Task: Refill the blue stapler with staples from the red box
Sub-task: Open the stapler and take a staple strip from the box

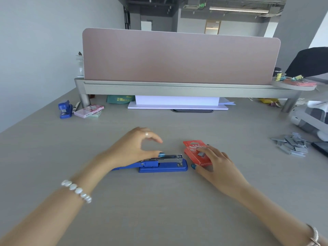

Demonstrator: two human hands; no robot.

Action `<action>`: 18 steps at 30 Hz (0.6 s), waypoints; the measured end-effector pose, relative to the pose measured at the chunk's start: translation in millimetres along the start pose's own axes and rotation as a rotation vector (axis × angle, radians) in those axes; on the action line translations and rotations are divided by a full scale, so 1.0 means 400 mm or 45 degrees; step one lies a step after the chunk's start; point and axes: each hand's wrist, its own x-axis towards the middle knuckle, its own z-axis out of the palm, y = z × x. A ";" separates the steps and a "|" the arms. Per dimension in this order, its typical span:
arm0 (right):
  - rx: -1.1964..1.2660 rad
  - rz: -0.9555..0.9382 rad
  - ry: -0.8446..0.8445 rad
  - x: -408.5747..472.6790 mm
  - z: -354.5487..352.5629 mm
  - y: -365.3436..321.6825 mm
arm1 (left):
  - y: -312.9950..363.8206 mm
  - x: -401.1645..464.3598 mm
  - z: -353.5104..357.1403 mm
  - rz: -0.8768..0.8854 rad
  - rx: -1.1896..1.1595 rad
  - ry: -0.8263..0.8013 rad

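The blue stapler (163, 165) lies on the grey desk in front of me, its top arm swung flat back to the left and its metal staple channel (170, 156) exposed. My left hand (134, 148) rests over the stapler's rear, thumb tip on the channel, other fingers curled above and apart. The red box (196, 152) sits just right of the stapler. My right hand (215, 164) lies on the box, fingertips pinching a small grey strip of staples (201, 154) over it.
A pile of loose grey staple strips (292, 143) lies at the right. A second blue stapler (65, 109) and pink boxes (88, 110) sit far left. A pink partition (181, 57) on a raised shelf closes the back; white paper stack (177, 102) beneath it.
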 end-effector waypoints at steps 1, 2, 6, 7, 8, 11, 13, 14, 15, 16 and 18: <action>0.023 0.000 0.013 0.000 -0.001 0.000 | 0.028 0.031 0.019 0.068 0.051 -0.033; 0.044 -0.005 0.025 -0.001 -0.001 0.001 | 0.051 0.063 0.042 0.123 0.098 -0.071; 0.205 -0.019 0.041 -0.008 -0.007 0.010 | 0.125 0.146 0.124 0.214 0.146 -0.234; 0.243 -0.023 0.037 -0.010 -0.010 0.013 | 0.132 0.156 0.137 0.209 0.148 -0.258; 0.268 -0.027 0.033 -0.011 -0.012 0.017 | 0.135 0.161 0.146 0.198 0.139 -0.278; 0.271 -0.064 0.027 -0.011 -0.016 0.028 | 0.133 0.161 0.150 0.143 -0.003 -0.316; 0.259 -0.087 0.029 -0.006 -0.018 0.033 | 0.129 0.157 0.156 0.158 -0.008 -0.310; 0.256 -0.091 0.031 -0.005 -0.020 0.034 | 0.127 0.155 0.161 0.184 0.008 -0.285; 0.258 -0.096 0.034 -0.003 -0.022 0.035 | 0.125 0.154 0.168 0.209 0.010 -0.248; 0.267 -0.107 0.034 -0.002 -0.024 0.036 | 0.124 0.152 0.173 0.227 -0.001 -0.212; 0.298 -0.122 0.012 -0.001 -0.028 0.039 | 0.118 0.154 0.177 0.230 -0.036 -0.193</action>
